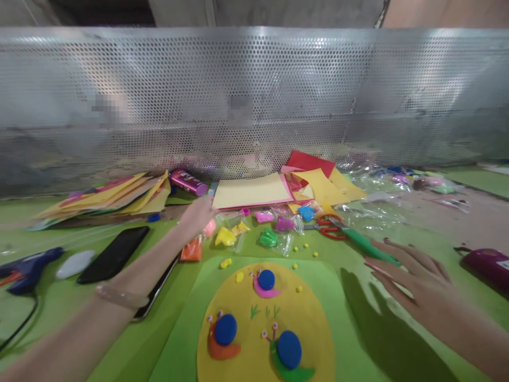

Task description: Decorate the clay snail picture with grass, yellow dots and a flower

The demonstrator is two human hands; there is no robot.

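Observation:
My left hand (201,212) stretches to the back of the work area, beside a small bag of coral clay (209,228). Its fingers are blurred and mostly hidden, so a hold cannot be made out. My right hand (415,273) hovers at the right, fingers apart, by a long green piece (366,243) whose kind is unclear. Between the hands lies a light green sheet (186,318) with a yellow paper circle (246,366). On the circle are three clay snails with blue round shells: a pink one (270,292), an orange one (222,350) and a green one (296,373).
Red-handled scissors (332,228) lie near the green piece. Bagged clay, including green (269,238) and yellow (226,237), lines the back. Paper stacks (250,192) rest before a perforated metal panel (254,79). A black phone (113,254) and glue gun (29,268) sit left.

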